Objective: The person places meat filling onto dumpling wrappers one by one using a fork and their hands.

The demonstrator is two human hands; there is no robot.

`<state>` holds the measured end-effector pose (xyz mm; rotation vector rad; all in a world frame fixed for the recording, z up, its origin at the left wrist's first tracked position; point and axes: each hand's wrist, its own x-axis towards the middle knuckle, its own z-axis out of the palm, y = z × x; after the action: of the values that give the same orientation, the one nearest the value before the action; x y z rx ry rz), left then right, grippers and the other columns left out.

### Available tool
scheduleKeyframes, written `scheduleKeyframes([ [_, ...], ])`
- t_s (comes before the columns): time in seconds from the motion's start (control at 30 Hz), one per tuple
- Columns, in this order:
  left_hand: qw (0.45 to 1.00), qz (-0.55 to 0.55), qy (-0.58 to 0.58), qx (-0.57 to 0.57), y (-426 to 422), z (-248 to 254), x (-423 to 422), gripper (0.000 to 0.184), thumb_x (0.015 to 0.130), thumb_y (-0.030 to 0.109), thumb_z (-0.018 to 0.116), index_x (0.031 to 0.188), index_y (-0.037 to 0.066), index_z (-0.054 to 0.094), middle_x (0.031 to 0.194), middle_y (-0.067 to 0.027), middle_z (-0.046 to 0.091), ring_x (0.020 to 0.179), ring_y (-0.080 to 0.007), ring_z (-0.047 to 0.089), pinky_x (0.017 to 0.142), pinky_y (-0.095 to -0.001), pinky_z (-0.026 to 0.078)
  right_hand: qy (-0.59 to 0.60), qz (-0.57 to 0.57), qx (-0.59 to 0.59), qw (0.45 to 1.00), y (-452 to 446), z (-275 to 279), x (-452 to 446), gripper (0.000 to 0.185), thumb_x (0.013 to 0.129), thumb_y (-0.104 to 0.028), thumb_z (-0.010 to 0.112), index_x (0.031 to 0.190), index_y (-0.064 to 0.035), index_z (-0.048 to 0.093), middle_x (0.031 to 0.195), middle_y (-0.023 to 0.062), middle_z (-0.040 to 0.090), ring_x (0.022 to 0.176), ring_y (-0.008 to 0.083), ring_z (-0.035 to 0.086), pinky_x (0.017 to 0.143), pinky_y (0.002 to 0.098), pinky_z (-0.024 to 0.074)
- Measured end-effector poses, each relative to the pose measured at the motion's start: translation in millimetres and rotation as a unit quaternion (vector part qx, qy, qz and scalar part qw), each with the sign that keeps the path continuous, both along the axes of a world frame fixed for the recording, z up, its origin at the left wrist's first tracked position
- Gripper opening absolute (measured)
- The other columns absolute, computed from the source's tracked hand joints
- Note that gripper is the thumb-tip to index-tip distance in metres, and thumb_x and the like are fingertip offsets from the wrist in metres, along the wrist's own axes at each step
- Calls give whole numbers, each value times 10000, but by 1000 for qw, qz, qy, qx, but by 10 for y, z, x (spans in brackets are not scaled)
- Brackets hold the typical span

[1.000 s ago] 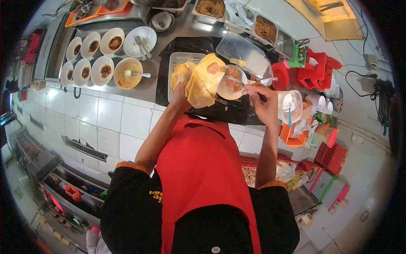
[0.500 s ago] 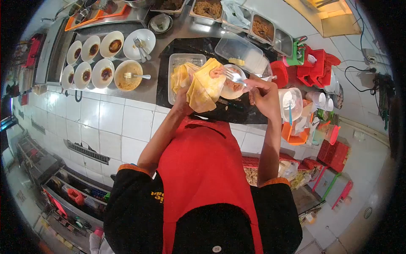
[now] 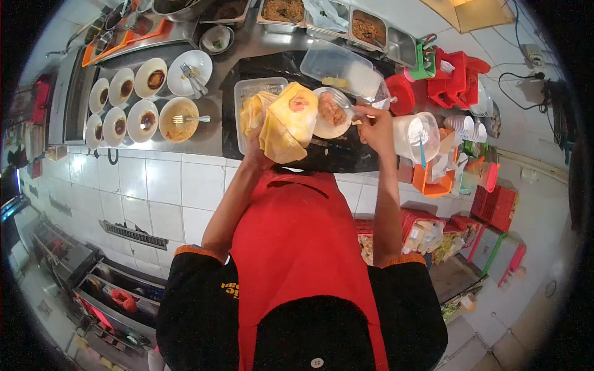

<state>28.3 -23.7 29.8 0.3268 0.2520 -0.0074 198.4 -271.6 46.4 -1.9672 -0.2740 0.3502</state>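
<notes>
My left hand (image 3: pixel 255 149) is closed around a fanned stack of yellow dough wrappers (image 3: pixel 284 133), which look like wonton skins. A small dab of pinkish filling (image 3: pixel 299 102) sits on the top wrapper. In my right hand (image 3: pixel 377 128) is a metal fork (image 3: pixel 341 99), pinched by its handle. Its head is over a white plate (image 3: pixel 323 132) of minced filling (image 3: pixel 332 111); I cannot tell whether the tines touch it. Behind the left hand, a clear plastic tub (image 3: pixel 242 99) lies partly hidden by the wrappers.
White bowls with dark sauce (image 3: pixel 148 120) and a bowl with a fork (image 3: pixel 179 133) stand left. A clear container (image 3: pixel 337 65) lies behind the plate. To the right is a tub of white powder (image 3: pixel 413 137). Metal food pans (image 3: pixel 369 31) line the back.
The fork has moved from the dab on the top wrapper to the plate of minced filling. My left hand still holds the wrappers. The whole view has shifted slightly.
</notes>
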Motion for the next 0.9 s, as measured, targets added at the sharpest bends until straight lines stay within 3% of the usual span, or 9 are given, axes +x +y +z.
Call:
scheduleKeyframes([
  [0.13,1000,20,-14,10,116,-67,-23,546,1009,456,386,1323,16,466,1203,-121,599,1047,-241,633,884,-378,538,-50,44,-128,990,-242,-991,126,149,783,-66,677,914,-15,726,844,158,717,754,210,689,687,323,514],
  [0.27,990,63,34,125,227,-249,-121,454,1016,377,413,1255,4,511,1137,-109,613,986,-219,645,839,-358,552,-16,11,-179,984,-389,-1010,127,148,766,-82,698,880,10,717,801,172,712,720,221,694,685,334,522],
  [0.3,996,60,60,33,257,-235,-110,444,1016,363,416,1245,-4,518,1128,-109,612,969,-216,645,836,-359,553,-22,37,-182,982,-535,-1018,171,152,773,-56,685,902,18,714,771,136,714,696,192,686,639,318,519],
  [0.43,994,56,65,74,267,-257,-123,467,1014,388,413,1275,12,502,1152,-110,610,999,-225,643,847,-361,551,126,97,-260,952,-488,43,225,162,815,-19,647,957,14,716,764,85,703,677,134,662,561,275,486],
  [0.5,992,36,78,92,162,-37,-47,508,1011,425,399,1321,30,472,1204,-122,599,1057,-243,630,880,-387,539,142,101,-37,984,-370,393,180,221,854,-31,612,1041,-40,729,718,17,675,538,66,528,470,220,381],
  [0.6,989,-5,137,54,29,38,78,567,1003,479,383,1359,42,440,1251,-133,583,1106,-255,612,921,-405,518,136,176,38,974,-86,824,30,262,898,18,547,1096,-42,709,772,32,668,530,53,497,475,198,369],
  [0.73,989,-60,70,117,-67,246,142,619,996,501,375,1374,13,425,1272,-141,571,1128,-247,602,955,-388,497,70,236,31,969,187,1084,-126,296,899,61,508,1108,-26,700,790,38,645,526,53,487,484,207,386],
  [0.83,988,-56,55,133,-82,132,142,627,997,497,371,1366,-7,428,1278,-139,568,1144,-247,594,965,-388,491,97,201,37,974,256,1027,-99,308,861,104,549,1071,-43,721,821,45,672,733,74,570,655,206,438],
  [0.9,990,-52,63,114,-66,67,147,637,995,504,371,1365,-12,428,1284,-139,563,1154,-248,588,969,-391,489,64,220,32,973,289,974,-83,339,879,103,491,1104,-35,704,760,10,592,507,55,479,476,214,390],
])
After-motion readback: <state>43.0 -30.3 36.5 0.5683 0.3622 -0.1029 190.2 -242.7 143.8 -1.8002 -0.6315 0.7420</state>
